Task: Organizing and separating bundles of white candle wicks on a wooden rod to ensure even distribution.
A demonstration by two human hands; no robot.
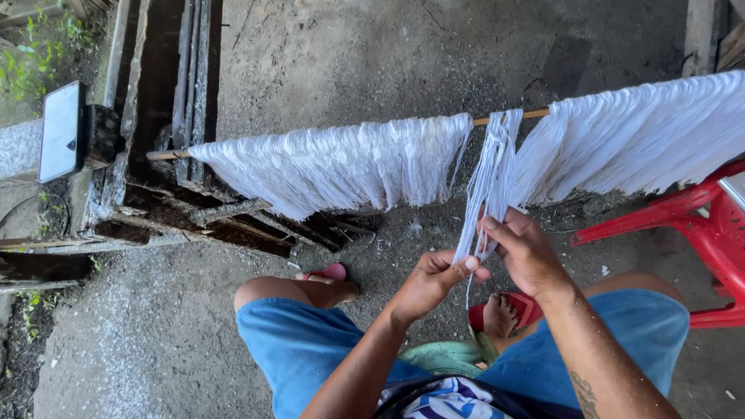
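**Fibre strand held at the drying pole**

Fibre strand (490,182) hangs from the wooden pole (508,117) in the gap between two large white fibre bundles, and its lower end runs down into both hands.

1. Nearest the camera: blue shorts (310,349) cover both knees. Each foot rests on a red sandal (521,306) on the concrete floor (155,334).
2. Left hand (431,283): fingers closed on the lower part of the strand, thumb pressed against it.
3. Right hand (528,252): fingers pinched around the same strand, just above and touching the left hand.
4. Left fibre bundle (341,163) drapes over the pole to the left of the strand; right fibre bundle (636,140) drapes to its right.
5. Red plastic chair (698,225) stands at the right edge, under the right bundle.
6. Far left: a phone (60,132) stands upright beside dark wooden planks (178,93).
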